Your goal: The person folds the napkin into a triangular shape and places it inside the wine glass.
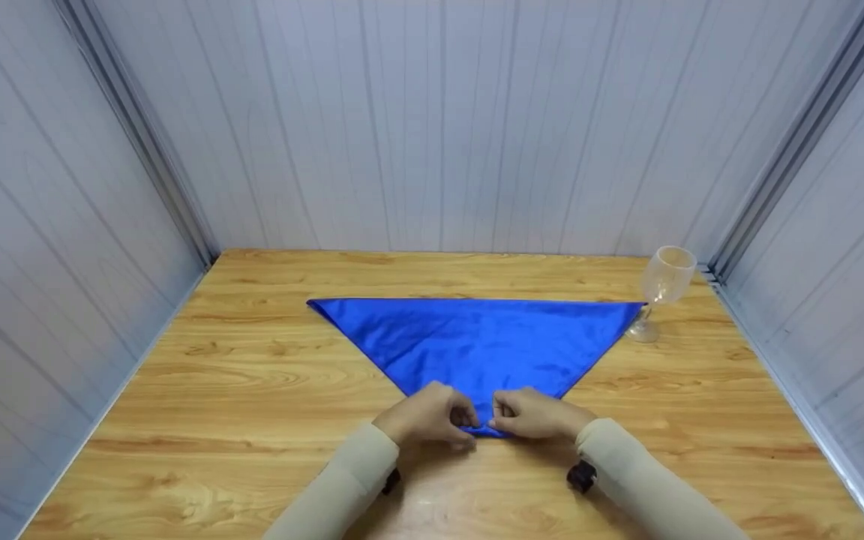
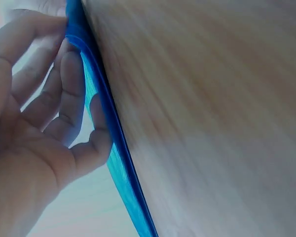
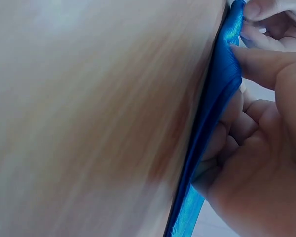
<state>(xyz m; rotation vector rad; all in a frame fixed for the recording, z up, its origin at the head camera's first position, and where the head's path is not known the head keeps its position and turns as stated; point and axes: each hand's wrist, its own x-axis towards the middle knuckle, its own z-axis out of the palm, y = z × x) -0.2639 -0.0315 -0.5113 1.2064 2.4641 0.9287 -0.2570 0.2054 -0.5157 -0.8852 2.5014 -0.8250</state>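
We are seeing the left hand (image 1: 432, 416) and right hand (image 1: 537, 414), fingers pinching the near edge of a blue cloth (image 1: 477, 337) that is lying on a wood-grained surface (image 1: 252, 450). Only the head view is showing a goblet (image 1: 666, 282) by the cloth's far right corner; pale panelled walls (image 1: 402, 127) are rising beyond.

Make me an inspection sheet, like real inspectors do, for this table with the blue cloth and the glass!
Surface: wooden table, light brown with streaky grain.
Job's things: blue cloth, a triangle shape, long edge away from the person.
Clutter: one clear glass, upright by the cloth's right corner; can't tell if they touch.
Hands: left hand and right hand both pinch the cloth's near edge.
Cables: nothing seen.
Surroundings: pale walls at the back, left and right.
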